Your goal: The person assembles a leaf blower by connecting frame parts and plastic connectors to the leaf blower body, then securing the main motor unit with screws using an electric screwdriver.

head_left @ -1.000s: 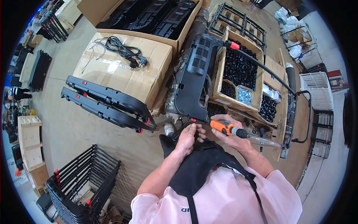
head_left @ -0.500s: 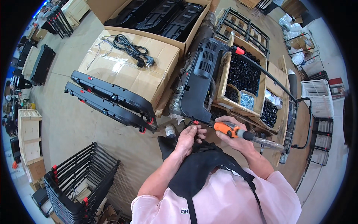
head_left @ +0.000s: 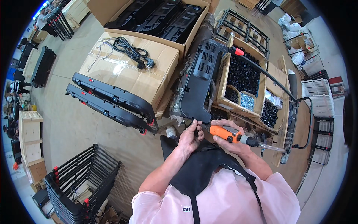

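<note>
In my right hand [head_left: 233, 135] is an orange air screwdriver [head_left: 223, 132], my fingers wrapped round its body and its nose pointing left. A clear hose [head_left: 271, 148] runs off its back end to the right. My left hand [head_left: 191, 136] is closed, fingertips pinched at the lower end of a long black plastic housing [head_left: 196, 89]; what they hold is hidden. The driver's nose is close to those fingertips, and I cannot tell whether it touches anything. The vented housing lies beyond my hands, with a black tube frame [head_left: 274, 79] reaching right from its far end.
Right of the housing, a wooden bin [head_left: 223, 89] holds black parts and silvery screws [head_left: 247, 100]. On the left, two black rails [head_left: 108, 106] lean by a cardboard box [head_left: 130, 80] bearing a coiled power cable [head_left: 128, 48]. Stacked black frames [head_left: 71, 179] stand at lower left.
The screwdriver has moved slightly left and turned more level, its nose closer to my left hand. My left fingertips have shifted up, covering the red bit seen before at the housing's end.
</note>
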A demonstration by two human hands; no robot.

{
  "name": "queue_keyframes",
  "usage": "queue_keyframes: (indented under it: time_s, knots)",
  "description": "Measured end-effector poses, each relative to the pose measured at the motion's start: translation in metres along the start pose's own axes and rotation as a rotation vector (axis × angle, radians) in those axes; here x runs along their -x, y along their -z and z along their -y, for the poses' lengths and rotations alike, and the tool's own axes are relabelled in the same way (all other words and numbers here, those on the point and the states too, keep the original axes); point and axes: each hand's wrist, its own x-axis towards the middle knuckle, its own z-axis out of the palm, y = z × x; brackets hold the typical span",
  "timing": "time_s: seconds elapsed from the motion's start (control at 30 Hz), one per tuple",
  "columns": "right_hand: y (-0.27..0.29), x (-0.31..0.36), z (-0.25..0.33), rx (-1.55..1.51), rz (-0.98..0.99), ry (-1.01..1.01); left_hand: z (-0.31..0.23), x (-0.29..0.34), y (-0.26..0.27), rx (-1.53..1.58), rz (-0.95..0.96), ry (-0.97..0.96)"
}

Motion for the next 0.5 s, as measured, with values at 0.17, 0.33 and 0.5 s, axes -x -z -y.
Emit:
queue_keyframes:
  time_s: [0.17,0.33,0.5]
  knots:
    - [-0.003,-0.002,-0.002,0.009,-0.002,0.045,0.003,0.0,-0.003,0.01,-0.019,-0.003]
    - [-0.008,-0.011,0.005,0.006,0.018,-0.029,0.002,0.0,-0.001,-0.006,0.014,-0.026]
    - [-0.015,-0.026,0.012,0.095,0.072,-0.09,0.003,0.005,0.002,-0.142,-0.026,-0.084]
